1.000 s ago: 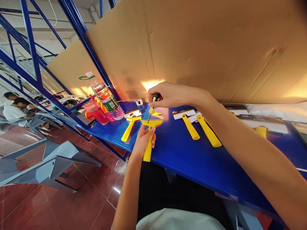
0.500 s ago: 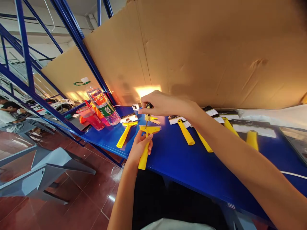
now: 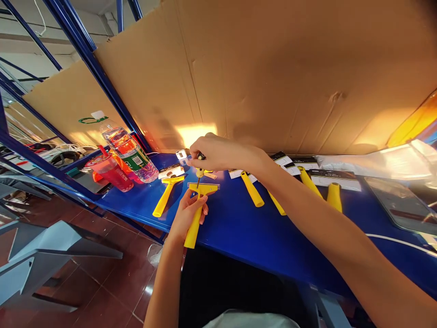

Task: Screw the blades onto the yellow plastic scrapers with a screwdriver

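My left hand (image 3: 189, 210) is closed around the neck of a yellow scraper (image 3: 193, 229) with a wide T-shaped head. Above it, my right hand (image 3: 211, 152) grips a screwdriver (image 3: 200, 172) from the top; most of its handle is hidden in my fingers. The screwdriver stands nearly upright, its shaft reaching down to the left part of the scraper's head. Left of my left hand lies a second yellow scraper (image 3: 164, 198) on the blue table (image 3: 232, 228). Several other yellow handles, one of them a handle (image 3: 253, 189) near my right forearm, lie farther right.
A large water bottle (image 3: 131, 152) and a red cup with a straw (image 3: 111, 173) stand at the table's left end. Cardboard (image 3: 239, 82) walls off the back. Printed cards (image 3: 334, 179), a clear plastic bag (image 3: 368, 165) and a tablet-like panel (image 3: 403, 200) lie to the right.
The view has swung slightly right, so everything sits farther left in the picture. Both hands keep their hold on the scraper and the screwdriver.
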Available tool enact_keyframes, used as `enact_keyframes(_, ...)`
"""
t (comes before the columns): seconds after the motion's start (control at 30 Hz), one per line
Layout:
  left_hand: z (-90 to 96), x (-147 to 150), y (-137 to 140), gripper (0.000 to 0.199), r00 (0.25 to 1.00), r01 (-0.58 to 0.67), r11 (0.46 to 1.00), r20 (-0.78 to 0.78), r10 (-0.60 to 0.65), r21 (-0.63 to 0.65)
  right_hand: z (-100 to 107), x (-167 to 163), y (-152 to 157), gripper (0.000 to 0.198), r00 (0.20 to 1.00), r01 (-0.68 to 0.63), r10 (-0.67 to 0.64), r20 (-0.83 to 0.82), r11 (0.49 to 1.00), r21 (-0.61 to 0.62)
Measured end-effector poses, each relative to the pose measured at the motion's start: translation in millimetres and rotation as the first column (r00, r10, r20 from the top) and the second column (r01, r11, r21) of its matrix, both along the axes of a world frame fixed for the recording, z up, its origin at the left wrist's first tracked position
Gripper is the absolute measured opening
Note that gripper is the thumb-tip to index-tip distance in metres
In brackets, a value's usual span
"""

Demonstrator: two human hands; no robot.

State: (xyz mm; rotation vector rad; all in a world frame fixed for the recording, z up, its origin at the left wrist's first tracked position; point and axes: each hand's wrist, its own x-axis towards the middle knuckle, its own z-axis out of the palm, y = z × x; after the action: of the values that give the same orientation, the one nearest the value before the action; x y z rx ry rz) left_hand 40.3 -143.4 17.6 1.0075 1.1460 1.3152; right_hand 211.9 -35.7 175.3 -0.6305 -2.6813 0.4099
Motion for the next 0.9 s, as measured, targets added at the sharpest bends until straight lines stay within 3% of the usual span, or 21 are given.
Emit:
enact_keyframes(0.1, -0.2, 0, 0, 0.060, 1.000, -0.003, 1.000, -0.002, 0.003, 0.024, 2, 3, -1, 0.003, 0.998, -0.059, 0.059, 0.003, 0.998, -0.023)
enact_keyframes(0.23, -0.8, -1, 0, 0.058, 1.000, 0.021, 0.999, -0.010, -0.021, 0.030, 4, 6, -4, 0.015, 1.000, -0.027, 0.027, 0.008, 1.000, -0.005)
enact_keyframes(0.4, -0.1, 0, -1, 0.059, 1.000, 0.020, 0.999, -0.006, -0.020, 0.032, 8, 10, -3, 0.023, 0.994, 0.098, -0.094, 0.062, 0.992, -0.073)
enact_keyframes(0.47, -0.3, 0, -2, 0.060, 1.000, 0.011, 0.999, 0.003, -0.011, 0.040, 10, 12, 1, 0.017, 0.996, 0.040, -0.032, 0.085, 0.995, -0.087)
enact_keyframes(0.57, -0.8, 1, -2, 0.060, 1.000, -0.001, 0.999, 0.016, 0.000, 0.045, 10, 13, 7, 0.031, 0.992, -0.103, 0.109, 0.067, 0.991, -0.090)
enact_keyframes(0.8, -2.8, 1, -1, 0.064, 1.000, 0.002, 0.998, 0.007, -0.003, 0.067, 0, 6, 16, 0.017, 0.998, -0.061, 0.061, 0.000, 0.998, 0.001)
enact_keyframes(0.9, -6.8, -1, 1, 0.060, 1.000, -0.005, 0.997, 0.015, 0.004, 0.079, 0, 6, 16, 0.024, 0.997, -0.078, 0.078, 0.003, 0.997, 0.000)
